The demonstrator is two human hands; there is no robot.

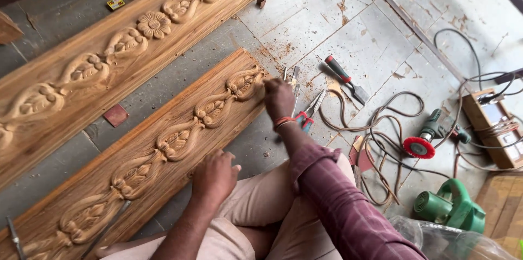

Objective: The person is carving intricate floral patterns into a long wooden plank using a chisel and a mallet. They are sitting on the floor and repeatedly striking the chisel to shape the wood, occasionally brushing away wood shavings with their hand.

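On carved plank (163, 145), both hands

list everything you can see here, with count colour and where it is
carved wooden board: 1, tan, on the floor under both hands
longer carved wooden board: 1, tan, behind it, upper left
chisel: 1, red and black handle, floor right of the near board's end
pliers: 1, red and blue grips, beside the right wrist
angle grinder with red brush wheel: 1, green, floor at right
green power tool: 1, lower right
cables: several, grey, looped over the floor at right
red sandpaper piece: 1, between the boards
left hand: resting on the near board's edge
right hand: at the near board's far end, blurred
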